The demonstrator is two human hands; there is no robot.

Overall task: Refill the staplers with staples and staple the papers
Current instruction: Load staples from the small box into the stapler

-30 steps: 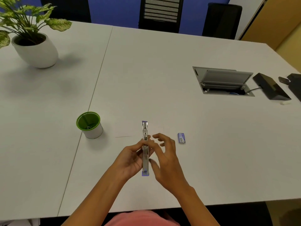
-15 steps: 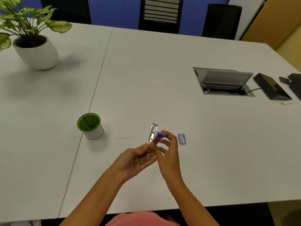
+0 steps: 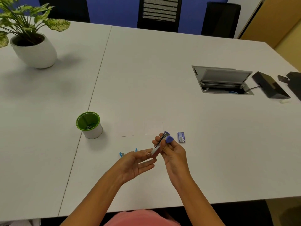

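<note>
Two hands show: right hand (image 3: pixel 174 154) curls round the purple stapler (image 3: pixel 160 144), left hand (image 3: pixel 135 163) lies spread at its lower end. Behind the left hand a blue object (image 3: pixel 120 154) sits mostly hidden; papers (image 3: pixel 123 132) are barely discernible.

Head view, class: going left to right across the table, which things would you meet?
Potted plant → green cup → purple stapler → staple box → cable hatch → black device.

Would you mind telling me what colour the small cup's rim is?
Green, above a white body; the head view shows the cup best.
</note>
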